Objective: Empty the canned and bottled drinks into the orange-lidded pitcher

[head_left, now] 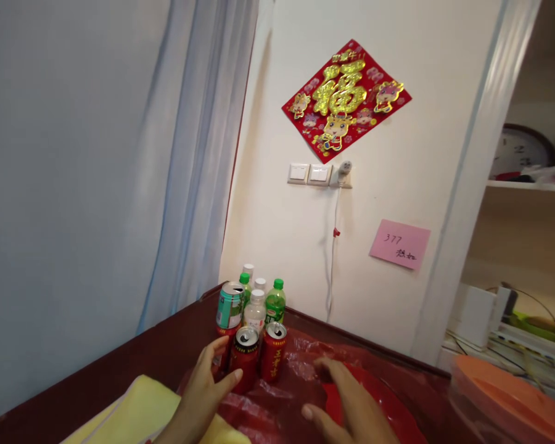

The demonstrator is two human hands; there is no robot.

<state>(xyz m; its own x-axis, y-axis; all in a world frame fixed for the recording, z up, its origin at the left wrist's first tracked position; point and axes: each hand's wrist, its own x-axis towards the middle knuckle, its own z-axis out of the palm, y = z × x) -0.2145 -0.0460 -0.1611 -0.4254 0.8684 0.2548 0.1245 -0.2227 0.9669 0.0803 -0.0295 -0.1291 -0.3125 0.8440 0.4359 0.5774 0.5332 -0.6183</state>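
My left hand (206, 387) has its thumb and fingers apart at the left side of a red drink can (245, 369) with a black rim; whether it touches the can, I cannot tell. Behind the fingers, a teal can (230, 308) sits on top of another red can, partly hidden. A red can with gold lettering (274, 354) stands just to the right, its top opened. My right hand (354, 401) is over the red plastic sheet and a red plate-like item (388, 410), fingers curved, thumb apart, holding nothing.
Bottles with green caps (275, 302) and white caps (255, 311) stand behind the cans by the wall. A yellow cloth (141, 410) lies front left on the dark red table (97, 373). An orange-lidded container (504, 394) is at right; a white cord (332, 271) hangs down the wall.
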